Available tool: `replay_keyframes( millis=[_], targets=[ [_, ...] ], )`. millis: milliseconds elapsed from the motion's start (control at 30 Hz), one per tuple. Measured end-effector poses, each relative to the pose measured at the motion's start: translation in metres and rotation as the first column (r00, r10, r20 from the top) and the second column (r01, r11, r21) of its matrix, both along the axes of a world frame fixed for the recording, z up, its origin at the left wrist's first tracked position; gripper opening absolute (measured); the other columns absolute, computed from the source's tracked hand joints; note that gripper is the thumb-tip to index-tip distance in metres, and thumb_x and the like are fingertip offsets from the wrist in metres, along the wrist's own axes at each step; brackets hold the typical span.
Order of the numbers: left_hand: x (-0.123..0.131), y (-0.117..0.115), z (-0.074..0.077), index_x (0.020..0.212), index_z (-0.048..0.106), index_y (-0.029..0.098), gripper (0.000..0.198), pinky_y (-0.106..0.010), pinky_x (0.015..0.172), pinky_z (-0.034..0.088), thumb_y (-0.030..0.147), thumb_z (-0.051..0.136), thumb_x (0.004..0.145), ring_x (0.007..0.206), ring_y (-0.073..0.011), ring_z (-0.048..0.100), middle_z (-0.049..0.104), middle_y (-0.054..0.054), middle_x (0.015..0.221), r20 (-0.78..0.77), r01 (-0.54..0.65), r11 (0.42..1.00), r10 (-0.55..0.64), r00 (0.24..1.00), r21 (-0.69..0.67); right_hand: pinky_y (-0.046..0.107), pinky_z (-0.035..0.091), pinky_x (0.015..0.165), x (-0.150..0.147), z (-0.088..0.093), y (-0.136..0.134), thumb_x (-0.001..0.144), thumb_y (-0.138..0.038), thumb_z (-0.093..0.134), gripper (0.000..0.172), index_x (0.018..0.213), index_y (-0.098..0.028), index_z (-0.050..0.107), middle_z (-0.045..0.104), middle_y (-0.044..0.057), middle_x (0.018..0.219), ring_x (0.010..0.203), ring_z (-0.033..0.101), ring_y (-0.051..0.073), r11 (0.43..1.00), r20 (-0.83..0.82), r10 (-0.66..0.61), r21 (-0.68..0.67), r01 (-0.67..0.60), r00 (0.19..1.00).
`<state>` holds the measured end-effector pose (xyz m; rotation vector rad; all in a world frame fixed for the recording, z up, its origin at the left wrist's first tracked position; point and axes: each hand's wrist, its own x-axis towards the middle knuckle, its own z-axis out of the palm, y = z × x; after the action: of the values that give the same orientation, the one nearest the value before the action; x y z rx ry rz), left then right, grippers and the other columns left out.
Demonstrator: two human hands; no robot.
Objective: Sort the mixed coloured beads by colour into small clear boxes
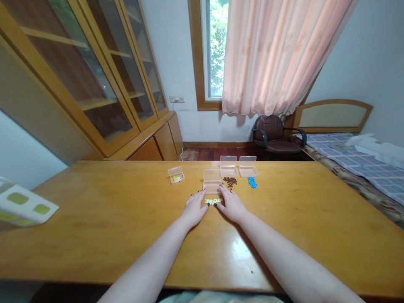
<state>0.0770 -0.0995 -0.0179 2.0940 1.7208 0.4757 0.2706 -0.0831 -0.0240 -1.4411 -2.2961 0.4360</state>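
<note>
A: Start at the near edge of the table (pixel 126 235). State of the hands?

B: Left hand (pixel 195 209) and right hand (pixel 232 205) both palm down, fingers extended and loosely spread. Neither is seen gripping anything; cannot tell whether the thumbs press on what lies beside them.

A: Location of the pale green pieces (pixel 213 201)?

B: Between the hands, in a low strip at the two thumb tips. Long axis side to side, roughly parallel to the near edge.

A: Which hand is nearer?

B: Neither, by eye. The left thumb sits at the strip's near side left of its middle, the right thumb to the right.

A: Next outward?

B: Clear box (pixel 212 187), lid raised at its far side, directly beyond the strip. Right fingertips overlap its right side; left fingertips are at its near left corner, contact unclear.

A: Farther?

B: Brown pieces (pixel 230 181) right of that box; blue pieces (pixel 252 182) further toward the right edge. Small box (pixel 172 179) with yellow pieces (pixel 177 179) to the left. Left rear box (pixel 228 171) and right rear box (pixel 248 171) stand by the far edge.
</note>
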Motion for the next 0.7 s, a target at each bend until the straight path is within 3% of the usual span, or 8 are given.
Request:
replay_keyframes(
  millis=[167, 267, 367, 467, 567, 700],
  targets=[
    [-0.011, -0.003, -0.001, 0.134, 0.043, 0.019, 0.052, -0.038, 0.103, 0.037, 0.025, 0.050, 0.082, 0.119, -0.0226, 0.050, 0.053, -0.010, 0.131, 0.113, -0.056, 0.988, 0.040, 0.993, 0.141, 0.043, 0.023, 0.111, 0.004, -0.002, 0.001, 0.083, -0.038, 0.052, 0.068, 0.142, -0.012, 0.030, 0.031, 0.014, 0.148, 0.136, 0.028, 0.023, 1.000, -0.033, 0.021, 0.011, -0.021, 0.999],
    [-0.017, -0.002, 0.005, 0.113, 0.059, 0.021, 0.032, -0.033, 0.091, 0.044, 0.021, 0.047, 0.084, 0.100, -0.0195, 0.058, 0.063, -0.007, 0.110, 0.084, -0.058, 0.976, 0.042, 0.996, 0.210, 0.040, 0.028, 0.109, 0.010, -0.001, 0.003, 0.083, -0.033, 0.052, 0.062, 0.139, -0.012, 0.036, 0.037, 0.014, 0.144, 0.133, 0.033, 0.023, 0.998, -0.079, -0.004, 0.061, 0.008, 0.997],
    [-0.019, 0.000, 0.011, 0.095, 0.066, 0.022, 0.021, -0.032, 0.084, 0.044, 0.023, 0.048, 0.086, 0.091, -0.0186, 0.058, 0.065, -0.005, 0.095, -0.038, 0.021, 0.979, -0.013, 0.999, 0.204, 0.036, 0.035, 0.103, 0.017, 0.003, 0.005, 0.085, -0.026, 0.050, 0.044, 0.128, -0.013, 0.050, 0.054, 0.013, 0.129, 0.121, 0.046, 0.022, 0.985, -0.123, -0.065, 0.151, 0.083, 0.990],
    [-0.016, 0.003, 0.010, 0.094, 0.068, 0.024, 0.019, -0.032, 0.084, 0.043, 0.024, 0.051, 0.087, 0.090, -0.0179, 0.057, 0.065, -0.004, 0.093, -0.129, 0.090, 0.972, -0.063, 0.990, 0.216, 0.031, 0.043, 0.089, 0.022, 0.008, 0.007, 0.088, -0.024, 0.047, 0.025, 0.105, -0.017, 0.063, 0.066, 0.008, 0.100, 0.096, 0.058, 0.019, 0.984, -0.089, -0.041, 0.171, 0.056, 0.995],
    [-0.013, 0.005, 0.005, 0.096, 0.068, 0.024, 0.018, -0.030, 0.083, 0.042, 0.021, 0.053, 0.086, 0.089, -0.0168, 0.057, 0.065, -0.004, 0.092, -0.144, 0.121, 0.964, -0.089, 0.986, 0.236, 0.026, 0.043, 0.078, 0.024, 0.011, 0.008, 0.089, -0.025, 0.048, 0.021, 0.090, -0.019, 0.068, 0.065, 0.006, 0.086, 0.083, 0.059, 0.016, 0.990, -0.001, -0.001, 0.141, 0.001, 1.000],
    [-0.012, 0.007, 0.001, 0.092, 0.069, 0.022, 0.016, -0.028, 0.082, 0.042, 0.019, 0.055, 0.086, 0.087, -0.0157, 0.057, 0.065, -0.004, 0.090, -0.114, 0.129, 0.960, -0.103, 0.988, 0.250, 0.024, 0.041, 0.075, 0.023, 0.010, 0.009, 0.090, -0.026, 0.049, 0.022, 0.097, -0.023, 0.070, 0.065, 0.005, 0.085, 0.080, 0.058, 0.015, 0.992, 0.075, 0.010, 0.121, -0.019, 0.997]
  ],
)
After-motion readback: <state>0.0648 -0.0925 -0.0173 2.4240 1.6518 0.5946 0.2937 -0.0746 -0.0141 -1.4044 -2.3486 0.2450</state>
